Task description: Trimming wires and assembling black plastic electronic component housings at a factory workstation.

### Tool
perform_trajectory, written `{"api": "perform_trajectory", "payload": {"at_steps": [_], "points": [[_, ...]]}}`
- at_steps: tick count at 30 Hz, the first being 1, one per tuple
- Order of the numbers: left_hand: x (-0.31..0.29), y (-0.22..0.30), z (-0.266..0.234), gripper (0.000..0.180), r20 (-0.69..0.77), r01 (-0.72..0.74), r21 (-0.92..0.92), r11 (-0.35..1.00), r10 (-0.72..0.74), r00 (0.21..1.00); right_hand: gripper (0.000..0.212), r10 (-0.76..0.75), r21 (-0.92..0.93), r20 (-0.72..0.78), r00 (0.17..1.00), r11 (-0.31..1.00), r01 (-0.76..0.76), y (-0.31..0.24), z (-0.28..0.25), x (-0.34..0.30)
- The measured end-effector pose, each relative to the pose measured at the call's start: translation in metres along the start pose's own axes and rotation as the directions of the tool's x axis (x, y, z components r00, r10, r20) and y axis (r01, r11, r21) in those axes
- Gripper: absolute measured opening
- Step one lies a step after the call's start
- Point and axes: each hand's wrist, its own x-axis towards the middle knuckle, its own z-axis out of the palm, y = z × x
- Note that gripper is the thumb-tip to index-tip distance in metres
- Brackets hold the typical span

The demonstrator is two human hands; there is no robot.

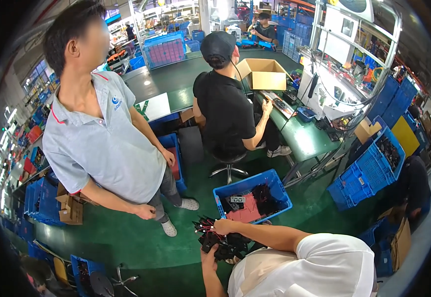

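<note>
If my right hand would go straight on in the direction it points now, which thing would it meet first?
Most likely the red wires, right at the fingertips of your right hand; what follows is hard to judge for depth.

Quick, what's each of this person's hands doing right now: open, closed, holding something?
Left hand: closed, holding a bundle of black parts.
Right hand: closed, apparently on thin red wires.

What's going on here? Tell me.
The left hand holds a bundle of black parts while the right hand grasps its red and white wires. Just beyond stands a blue crate with black pieces and something pink inside. A person in black sits at the bench; another person in light gray stands at the left.
</note>
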Motion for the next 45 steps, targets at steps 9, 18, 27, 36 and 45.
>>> {"api": "perform_trajectory", "payload": {"at_steps": [9,18,27,36,45], "points": [[0.005,-0.004,-0.013,0.062,0.017,0.020,0.016,1.000,-0.020,1.000,0.052,-0.029,0.023,-0.011,1.000,0.999,0.029,-0.006,0.002,0.000],[0.002,-0.003,-0.011,0.063,0.022,0.038,0.025,0.999,-0.038,0.999,0.054,-0.009,0.014,-0.014,1.000,1.000,0.009,-0.007,0.000,-0.004],[-0.003,-0.002,-0.007,0.061,0.034,-0.016,0.010,1.000,0.016,0.999,0.054,-0.014,0.015,-0.030,0.999,1.000,0.014,-0.003,0.006,-0.003],[-0.002,0.001,-0.016,0.064,0.011,-0.002,-0.009,1.000,0.002,1.000,0.051,-0.053,-0.045,-0.040,0.998,0.998,0.051,-0.003,0.018,0.012],[-0.001,0.008,-0.045,0.066,0.000,-0.040,-0.005,0.999,0.040,0.999,0.054,-0.040,-0.041,0.002,0.999,0.998,0.040,-0.045,0.010,0.011]]}}
